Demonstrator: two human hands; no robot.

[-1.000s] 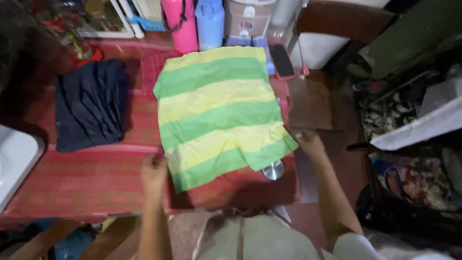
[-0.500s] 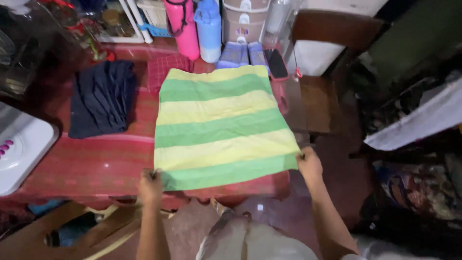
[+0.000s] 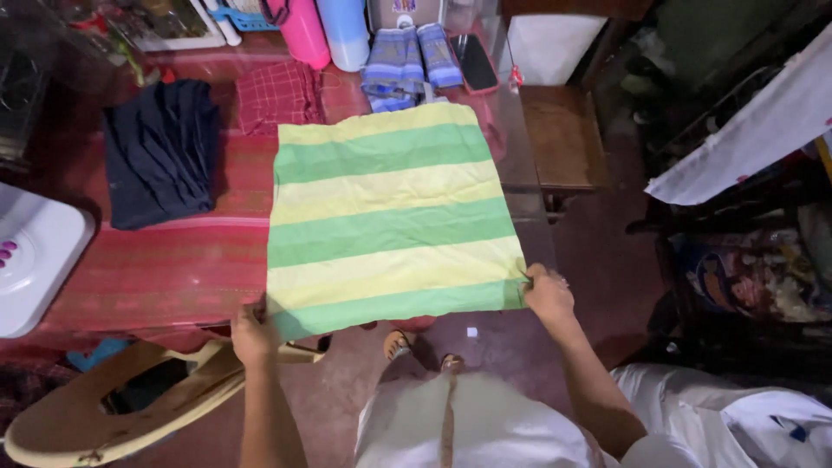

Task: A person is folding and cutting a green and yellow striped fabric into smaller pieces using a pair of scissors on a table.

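Head view — the only one I have. Item: green-and-yellow striped cloth, spread flat on the table, which wears a red woven cover; the cloth fills the table's right half, and its near edge hangs just past the table's near edge. My left hand has its fingers pinched together on the cloth's near left corner. My right hand has its fingers clamped on the near right corner, at the table's near right corner.

Also on the table: a folded dark navy garment on the left half, apart from the striped cloth; a red checked cloth beyond it, toward the far edge; two rolled blue striped bundles touching the striped cloth's far edge; a dark phone just beside them; a pink bottle and a pale blue bottle at the far edge.

Off the table — a white appliance at the left, a wooden stool to the right, a tan plastic chair below the near edge.
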